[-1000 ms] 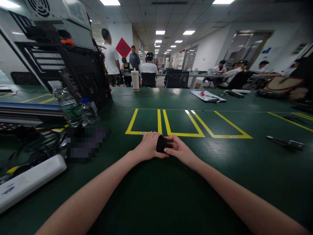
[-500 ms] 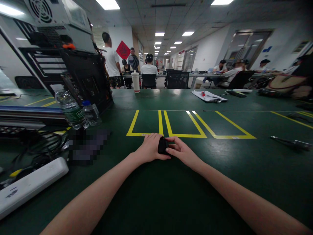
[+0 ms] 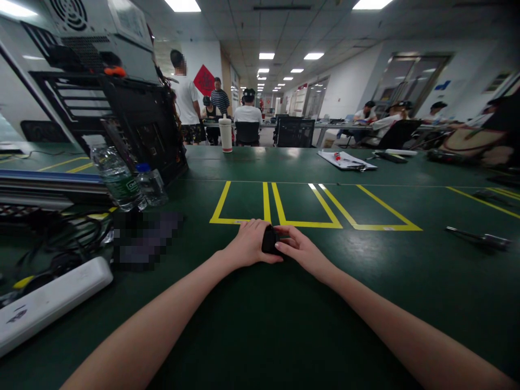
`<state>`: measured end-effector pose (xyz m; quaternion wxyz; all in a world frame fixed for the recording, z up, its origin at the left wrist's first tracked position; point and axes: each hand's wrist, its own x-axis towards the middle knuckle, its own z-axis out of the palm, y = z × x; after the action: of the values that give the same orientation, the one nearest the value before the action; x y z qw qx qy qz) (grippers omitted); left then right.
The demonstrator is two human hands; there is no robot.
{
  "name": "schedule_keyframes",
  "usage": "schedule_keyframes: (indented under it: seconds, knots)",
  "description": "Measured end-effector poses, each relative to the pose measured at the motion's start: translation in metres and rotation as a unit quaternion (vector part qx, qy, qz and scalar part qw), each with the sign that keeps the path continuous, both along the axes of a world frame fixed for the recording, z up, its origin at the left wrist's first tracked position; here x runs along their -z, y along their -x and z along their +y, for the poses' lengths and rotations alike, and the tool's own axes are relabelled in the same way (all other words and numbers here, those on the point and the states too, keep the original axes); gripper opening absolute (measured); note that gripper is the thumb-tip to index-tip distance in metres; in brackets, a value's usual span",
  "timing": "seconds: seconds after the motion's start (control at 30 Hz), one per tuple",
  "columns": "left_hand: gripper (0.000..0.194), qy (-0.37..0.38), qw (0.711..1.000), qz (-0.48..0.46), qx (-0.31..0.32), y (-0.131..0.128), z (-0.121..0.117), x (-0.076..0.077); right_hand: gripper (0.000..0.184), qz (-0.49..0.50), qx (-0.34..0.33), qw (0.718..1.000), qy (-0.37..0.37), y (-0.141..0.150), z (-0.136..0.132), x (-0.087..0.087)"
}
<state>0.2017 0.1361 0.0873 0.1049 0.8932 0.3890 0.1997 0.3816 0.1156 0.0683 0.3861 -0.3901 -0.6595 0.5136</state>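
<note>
Far side: person in striped shirt (image 3: 220,101) has moved left over the past second, gap to standing person in white (image 3: 187,103) narrower. Surface (image 3: 276,314) sits slightly higher in view than half a second ago.

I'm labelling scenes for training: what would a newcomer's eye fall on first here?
Probably the middle, where the left hand grips a small black object and the right hand meets its right side. Just beyond, bright yellow tape outlines stand out on the green table. At left, a bulky computer case rises behind two clear plastic bottles.
</note>
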Motion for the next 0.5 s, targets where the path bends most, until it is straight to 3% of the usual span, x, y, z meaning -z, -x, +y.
schedule_keyframes:
  seconds: [0.5]
  knots:
    - [0.064,0.0,1.0,0.002,-0.001,-0.0009,-0.0014,-0.003,0.028,0.019,0.001,1.0,-0.012,0.0014,-0.0005,-0.0002]
